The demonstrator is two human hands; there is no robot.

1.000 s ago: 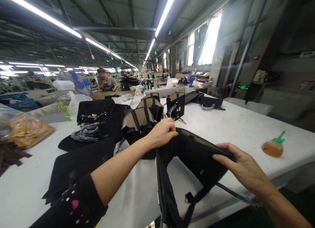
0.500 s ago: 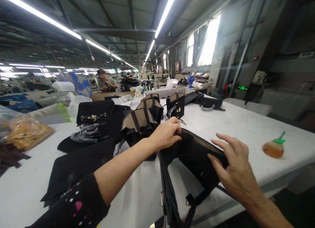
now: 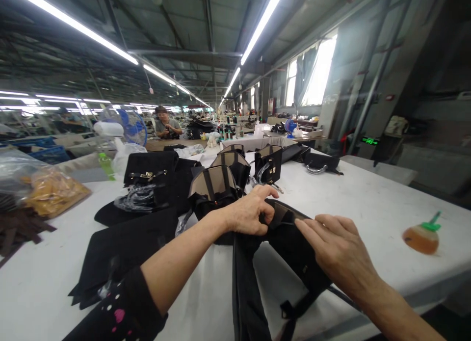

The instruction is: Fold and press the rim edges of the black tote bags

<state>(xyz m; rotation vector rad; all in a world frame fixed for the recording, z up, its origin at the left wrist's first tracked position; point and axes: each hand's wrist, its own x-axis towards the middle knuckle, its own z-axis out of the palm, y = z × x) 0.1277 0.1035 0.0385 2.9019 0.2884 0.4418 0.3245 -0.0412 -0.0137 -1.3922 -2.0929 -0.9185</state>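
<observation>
A black handbag body (image 3: 294, 252), not closed up, with a beige lining edge, stands in front of me on the white table (image 3: 206, 301). At its upper far corner my left hand (image 3: 252, 211) pinches the edge with curled fingers, the index finger reaching over it. My right hand (image 3: 334, 243) grips the top edge on the right, fingers together and thumb on the near side. A loose black strap with a buckle hangs from the lower part of the bag. What lies under the left fingertips is hidden.
Partly made black bags with beige linings (image 3: 213, 181) stand just beyond, and stacked black panels (image 3: 128, 248) lie at left. A bottle of amber liquid (image 3: 421, 235) with a green nozzle is at right. Plastic-wrapped tan pieces (image 3: 55, 189) lie far left. A person (image 3: 167, 125) sits farther back.
My right hand has moved left along the bag's edge and its spread fingers have closed on it. My left hand stays at the far corner. The view has shifted slightly left.
</observation>
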